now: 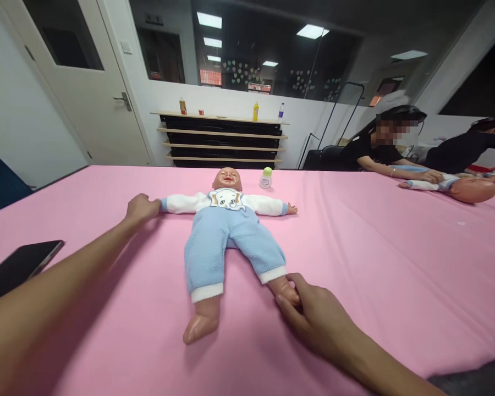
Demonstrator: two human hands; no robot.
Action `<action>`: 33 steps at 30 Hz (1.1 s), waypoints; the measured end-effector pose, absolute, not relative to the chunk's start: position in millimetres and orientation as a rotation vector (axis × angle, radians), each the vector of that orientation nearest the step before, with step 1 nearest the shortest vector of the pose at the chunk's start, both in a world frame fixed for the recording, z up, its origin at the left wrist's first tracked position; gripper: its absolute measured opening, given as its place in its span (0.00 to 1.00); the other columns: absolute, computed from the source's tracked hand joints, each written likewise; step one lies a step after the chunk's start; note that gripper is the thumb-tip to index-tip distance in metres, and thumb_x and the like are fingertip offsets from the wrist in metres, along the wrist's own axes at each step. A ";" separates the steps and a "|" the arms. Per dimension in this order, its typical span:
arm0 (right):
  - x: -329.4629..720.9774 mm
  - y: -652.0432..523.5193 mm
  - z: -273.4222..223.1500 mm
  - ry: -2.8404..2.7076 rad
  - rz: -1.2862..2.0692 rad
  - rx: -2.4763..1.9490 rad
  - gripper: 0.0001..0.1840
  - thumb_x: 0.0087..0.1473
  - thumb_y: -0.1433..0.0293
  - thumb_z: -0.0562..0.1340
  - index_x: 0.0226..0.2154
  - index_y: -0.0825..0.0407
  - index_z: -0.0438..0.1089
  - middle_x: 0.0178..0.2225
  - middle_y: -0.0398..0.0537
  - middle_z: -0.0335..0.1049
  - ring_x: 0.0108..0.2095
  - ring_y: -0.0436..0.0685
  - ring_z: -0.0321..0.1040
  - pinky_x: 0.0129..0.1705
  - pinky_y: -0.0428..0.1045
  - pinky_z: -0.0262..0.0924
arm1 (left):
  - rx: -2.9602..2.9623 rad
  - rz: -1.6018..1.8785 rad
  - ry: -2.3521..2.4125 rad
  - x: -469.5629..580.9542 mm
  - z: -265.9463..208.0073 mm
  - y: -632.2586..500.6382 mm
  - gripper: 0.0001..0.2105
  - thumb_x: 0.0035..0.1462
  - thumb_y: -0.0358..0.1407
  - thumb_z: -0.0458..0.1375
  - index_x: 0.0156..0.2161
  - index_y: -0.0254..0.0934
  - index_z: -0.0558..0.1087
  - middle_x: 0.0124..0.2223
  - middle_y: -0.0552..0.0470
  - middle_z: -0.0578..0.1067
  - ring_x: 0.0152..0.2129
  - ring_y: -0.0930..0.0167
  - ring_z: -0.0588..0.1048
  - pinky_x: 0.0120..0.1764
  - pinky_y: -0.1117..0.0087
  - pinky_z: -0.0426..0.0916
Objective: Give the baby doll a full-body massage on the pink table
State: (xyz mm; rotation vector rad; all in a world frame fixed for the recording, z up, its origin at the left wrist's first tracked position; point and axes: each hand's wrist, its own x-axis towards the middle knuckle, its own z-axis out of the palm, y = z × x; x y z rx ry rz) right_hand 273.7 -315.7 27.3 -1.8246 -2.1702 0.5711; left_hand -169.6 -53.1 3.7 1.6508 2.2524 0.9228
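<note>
A baby doll lies face up on the pink cloth, its arms stretched sideways and its legs apart. It wears a white top with an animal face and light blue trousers with white cuffs. My left hand is closed around the doll's hand on the left side, hiding it beyond the blue cuff. Lower right, my right hand grips the doll's foot, thumb below and fingers above. The doll's other foot rests free on the cloth. Beside the doll's head stands a small clear bottle with a green cap.
A dark phone lies at the left near my forearm. On the right, a person handles another doll, with a second person beyond. Stacked shelves with several bottles stand behind the table. A dark chair is at far left.
</note>
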 end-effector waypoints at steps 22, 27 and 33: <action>206.1 -333.9 45.0 -2.129 0.781 -1.669 0.23 0.64 0.58 0.48 0.41 0.57 0.70 0.39 0.59 0.76 0.36 0.61 0.74 0.30 0.48 0.52 | 0.426 1.053 0.966 35.9 33.4 -299.5 0.17 0.55 0.43 0.58 0.45 0.33 0.74 0.45 0.40 0.79 0.40 0.59 0.79 0.44 0.62 0.75; 203.9 -332.6 47.5 -2.214 0.702 -1.638 0.18 0.63 0.66 0.48 0.35 0.55 0.71 0.36 0.55 0.76 0.33 0.58 0.73 0.30 0.48 0.47 | 0.288 0.960 0.722 47.9 32.0 -313.5 0.22 0.57 0.52 0.54 0.44 0.33 0.72 0.38 0.37 0.79 0.36 0.53 0.80 0.41 0.50 0.75; 224.4 -334.1 53.6 -2.112 0.829 -1.493 0.20 0.63 0.55 0.52 0.33 0.52 0.70 0.33 0.48 0.75 0.31 0.54 0.69 0.31 0.46 0.50 | 0.129 1.082 0.700 55.4 22.0 -321.3 0.15 0.56 0.48 0.55 0.33 0.37 0.70 0.29 0.41 0.77 0.37 0.52 0.78 0.43 0.46 0.73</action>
